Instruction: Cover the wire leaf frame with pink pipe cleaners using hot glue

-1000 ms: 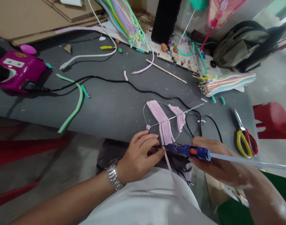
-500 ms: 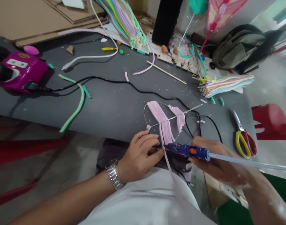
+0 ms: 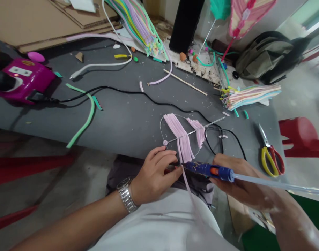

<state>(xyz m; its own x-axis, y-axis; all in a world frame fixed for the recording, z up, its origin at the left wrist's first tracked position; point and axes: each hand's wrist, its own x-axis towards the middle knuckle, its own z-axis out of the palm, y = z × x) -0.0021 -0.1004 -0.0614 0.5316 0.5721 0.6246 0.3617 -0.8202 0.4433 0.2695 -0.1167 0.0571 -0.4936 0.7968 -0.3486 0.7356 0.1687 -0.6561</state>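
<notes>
My left hand [image 3: 155, 176] sits at the lower edge of a wire loop [image 3: 162, 127], its fingers closed on the lower ends of the pale pink foam strips [image 3: 182, 139] bound across the loop, though the exact grip is partly hidden. A thin metal rod [image 3: 196, 130] runs across the strips. My right hand [image 3: 240, 183] is shut on a blue hot glue gun [image 3: 208, 170], whose nozzle points at the strips just beside my left fingertips. A long clear glue stick [image 3: 280, 183] extends from its back. One pink strip hangs down over my lap.
Across the grey table [image 3: 117, 122] lie a black cord [image 3: 159, 99], green foam strips [image 3: 87, 115], and a bundle of pastel strips [image 3: 251, 97]. Yellow-and-red-handled scissors [image 3: 271, 158] lie at the right, near a red stool [image 3: 298, 134]. A magenta appliance [image 3: 23, 78] stands at the left.
My hands and the glue gun stay almost in place. The whole scene shifts slightly in view as my head moves.
</notes>
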